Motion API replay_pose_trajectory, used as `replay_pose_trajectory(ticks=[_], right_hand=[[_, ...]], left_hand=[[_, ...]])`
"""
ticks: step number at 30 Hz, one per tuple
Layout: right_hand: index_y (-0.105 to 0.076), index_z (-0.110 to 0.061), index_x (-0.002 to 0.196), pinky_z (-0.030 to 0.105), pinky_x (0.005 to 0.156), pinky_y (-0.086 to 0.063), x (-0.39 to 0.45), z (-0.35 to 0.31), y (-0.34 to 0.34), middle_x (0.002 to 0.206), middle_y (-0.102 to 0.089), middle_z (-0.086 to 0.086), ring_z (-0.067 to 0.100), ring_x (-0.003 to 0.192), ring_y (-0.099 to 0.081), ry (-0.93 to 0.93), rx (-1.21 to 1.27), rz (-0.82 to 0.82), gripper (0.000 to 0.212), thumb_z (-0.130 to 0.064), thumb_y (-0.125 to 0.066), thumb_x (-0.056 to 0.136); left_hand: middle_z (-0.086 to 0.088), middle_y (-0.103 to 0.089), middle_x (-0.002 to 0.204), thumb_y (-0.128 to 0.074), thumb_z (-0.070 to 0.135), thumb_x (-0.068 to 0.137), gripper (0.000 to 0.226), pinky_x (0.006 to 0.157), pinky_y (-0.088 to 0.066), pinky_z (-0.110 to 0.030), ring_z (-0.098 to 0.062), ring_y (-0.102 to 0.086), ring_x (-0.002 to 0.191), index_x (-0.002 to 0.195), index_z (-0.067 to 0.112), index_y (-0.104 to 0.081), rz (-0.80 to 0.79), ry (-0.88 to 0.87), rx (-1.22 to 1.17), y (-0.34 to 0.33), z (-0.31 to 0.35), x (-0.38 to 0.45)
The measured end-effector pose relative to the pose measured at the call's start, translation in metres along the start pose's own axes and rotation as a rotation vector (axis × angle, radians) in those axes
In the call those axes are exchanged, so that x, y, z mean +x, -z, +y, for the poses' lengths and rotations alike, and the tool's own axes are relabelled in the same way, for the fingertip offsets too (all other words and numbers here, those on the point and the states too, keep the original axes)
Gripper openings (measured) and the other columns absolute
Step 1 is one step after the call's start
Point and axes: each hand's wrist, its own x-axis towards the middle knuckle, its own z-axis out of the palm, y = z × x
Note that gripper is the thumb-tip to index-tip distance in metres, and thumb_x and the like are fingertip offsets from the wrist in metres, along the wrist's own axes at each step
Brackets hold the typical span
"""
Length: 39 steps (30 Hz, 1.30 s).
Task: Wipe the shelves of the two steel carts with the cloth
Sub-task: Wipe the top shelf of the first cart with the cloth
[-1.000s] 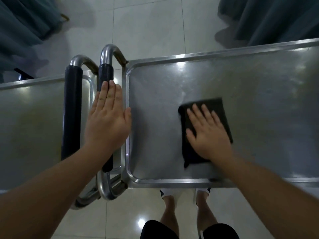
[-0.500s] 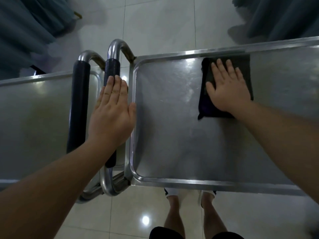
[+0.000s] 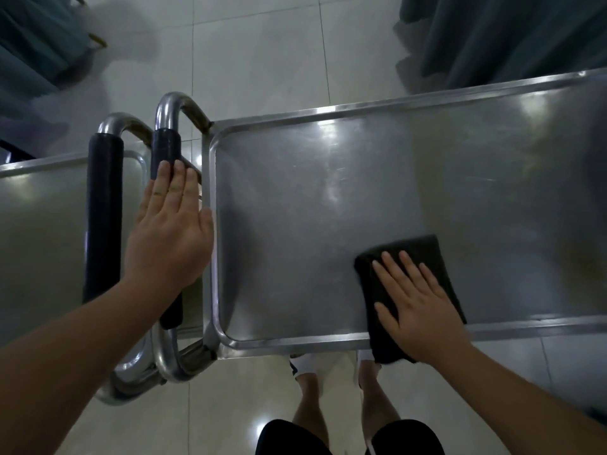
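Observation:
Two steel carts stand side by side. The right cart's top shelf [image 3: 377, 178] fills the middle and right of the view. A folded black cloth [image 3: 427, 254] lies at that shelf's near edge and hangs over its rim. My right hand [image 3: 417, 303] presses flat on the cloth, fingers spread. My left hand [image 3: 170, 231] rests flat with its fingers straight on the right cart's padded handle [image 3: 164, 149] and the shelf's left rim. The left cart's shelf [image 3: 39, 224] and its own padded handle [image 3: 103, 208] are at the left.
Teal curtains hang at the far left [image 3: 29, 44] and far right [image 3: 509, 34]. Pale glossy floor tiles [image 3: 256, 54] lie beyond the carts. My legs and white shoes [image 3: 305, 362] stand right under the right cart's near rim.
My right hand has slid the cloth from the shelf's far edge back to its near edge, a bit to the right. The left hand has stayed on the handle.

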Motion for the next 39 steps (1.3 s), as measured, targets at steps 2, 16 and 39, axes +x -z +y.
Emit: replay_pose_trajectory(ticks=[2,16,39], right_hand=[[-0.015,-0.026,0.167,0.049,0.129,-0.012,0.031,0.009,0.010,0.174,-0.013,-0.002,0.020,0.161,-0.004,-0.034,0.014,0.048,0.070,-0.056,-0.027,0.105],[-0.001,-0.027,0.166,0.041,0.126,-0.002,0.270,0.118,0.080,0.175,-0.006,-0.005,0.022,0.161,-0.005,-0.084,0.024,0.144,0.074,-0.062,-0.020,0.103],[-0.017,-0.016,0.167,0.054,0.128,-0.014,-0.010,-0.020,-0.013,0.174,-0.012,0.007,0.029,0.161,-0.005,-0.250,0.020,0.085,0.072,-0.052,-0.025,0.105]], left_hand=[[-0.013,-0.006,0.176,-0.015,0.043,0.111,0.068,0.132,0.001,-0.043,-0.019,0.008,0.163,0.166,0.004,-0.016,0.000,-0.002,0.016,0.000,-0.001,0.000],[-0.006,-0.006,0.177,-0.015,0.046,0.112,0.066,0.125,0.015,-0.023,-0.008,0.012,0.161,0.167,0.010,-0.018,0.016,0.053,0.027,-0.001,-0.003,0.004],[-0.008,-0.002,0.177,-0.019,0.039,0.114,0.062,0.132,0.001,-0.041,-0.016,0.009,0.163,0.168,0.009,-0.013,-0.004,0.003,-0.062,0.002,0.000,0.004]])
